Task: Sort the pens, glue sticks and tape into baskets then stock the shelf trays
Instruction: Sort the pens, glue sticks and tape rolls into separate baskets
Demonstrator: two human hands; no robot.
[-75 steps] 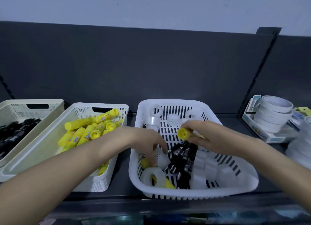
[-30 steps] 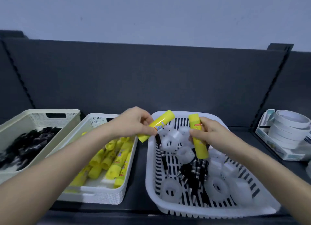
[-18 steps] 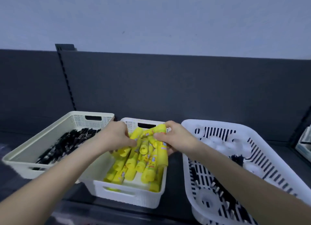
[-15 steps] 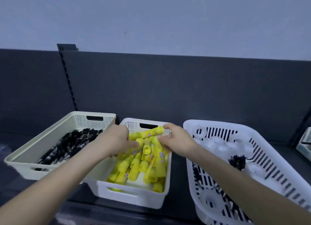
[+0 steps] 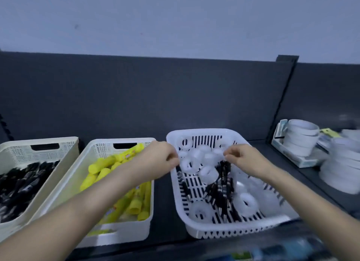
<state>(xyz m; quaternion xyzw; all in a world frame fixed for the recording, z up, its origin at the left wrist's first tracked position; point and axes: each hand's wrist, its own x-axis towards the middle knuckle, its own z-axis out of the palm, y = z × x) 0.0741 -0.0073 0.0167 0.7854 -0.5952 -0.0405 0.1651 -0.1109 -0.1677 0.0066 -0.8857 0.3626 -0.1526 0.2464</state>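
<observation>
Hands point(image 5: 202, 159) above mixed basket point(image 5: 233, 229)

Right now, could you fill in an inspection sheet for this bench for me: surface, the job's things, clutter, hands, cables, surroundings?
Surface: dark shelf carrying three baskets side by side.
Job's things: slotted white basket holds clear tape rolls and black pens mixed; middle basket holds yellow glue sticks; cream basket holds pens only.
Clutter: stacked white tape rolls on the right, blurred.
Hands: left hand at the slotted basket's left rim; right hand over the pens; whether either grips anything is unclear.
Cables: nothing seen.
Surroundings: dark back panel, pale wall above.
</observation>
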